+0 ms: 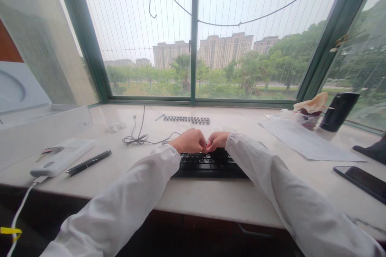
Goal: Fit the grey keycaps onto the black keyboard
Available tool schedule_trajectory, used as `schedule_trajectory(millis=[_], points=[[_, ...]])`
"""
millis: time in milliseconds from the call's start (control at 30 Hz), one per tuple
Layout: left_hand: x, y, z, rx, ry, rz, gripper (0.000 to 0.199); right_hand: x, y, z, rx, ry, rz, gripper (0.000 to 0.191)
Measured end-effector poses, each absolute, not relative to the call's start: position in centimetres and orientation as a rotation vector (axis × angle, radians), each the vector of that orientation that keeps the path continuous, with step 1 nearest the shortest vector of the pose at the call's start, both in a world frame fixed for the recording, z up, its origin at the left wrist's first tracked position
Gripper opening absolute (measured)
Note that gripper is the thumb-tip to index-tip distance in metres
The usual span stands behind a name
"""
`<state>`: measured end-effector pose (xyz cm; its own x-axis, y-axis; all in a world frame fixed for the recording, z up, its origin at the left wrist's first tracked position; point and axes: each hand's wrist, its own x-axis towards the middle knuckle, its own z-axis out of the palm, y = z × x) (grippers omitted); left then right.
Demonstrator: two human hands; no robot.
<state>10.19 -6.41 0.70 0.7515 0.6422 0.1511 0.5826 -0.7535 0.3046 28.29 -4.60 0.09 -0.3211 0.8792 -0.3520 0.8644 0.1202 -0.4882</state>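
A black keyboard [208,168] lies on the pale stone sill near its front edge. Over its back part, my left hand [190,141] and my right hand [217,140] meet, fingertips together. Both hands are closed in a pinch; a small reddish spot shows between them, too small to name. Behind the hands, small dark pieces [187,119] stand in rows on the sill, with a thin blue tool [159,117] at their left end. My hands cover part of the keyboard's back rows.
Left: a coiled cable [135,139], a black pen [88,162], a white power bank [64,156] with keys [51,150], and a white box [69,118]. Right: paper sheets [310,138], a black phone [363,180], a black cylinder [339,111]. A window is behind.
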Motion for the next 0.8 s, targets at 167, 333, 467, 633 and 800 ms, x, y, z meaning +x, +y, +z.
schedule_trajectory(millis=[167, 333, 467, 633, 800], points=[[10.6, -7.0, 0.6, 2.778, 1.012, 0.366, 0.015, 27.9, -5.2, 0.4, -1.82, -2.321, 0.987, 0.015], [10.6, -7.0, 0.1, 2.698, 1.072, 0.39, 0.017, 28.1, -5.6, -0.4, -1.778, -2.309, 0.932, 0.014], [9.8, -6.3, 0.0, 2.527, 0.993, 0.388, 0.026, 28.5, -5.7, -0.8, -1.707, -2.279, 0.961, 0.017], [8.3, -4.5, 0.1, 2.57, 1.191, 0.723, 0.023, 30.0, -6.2, 0.1, -1.689, -2.126, 0.844, 0.021], [6.7, -2.7, -0.1, 2.671, 1.577, 0.87, 0.019, 31.4, -7.6, 2.4, -1.631, -1.908, 0.501, 0.029]])
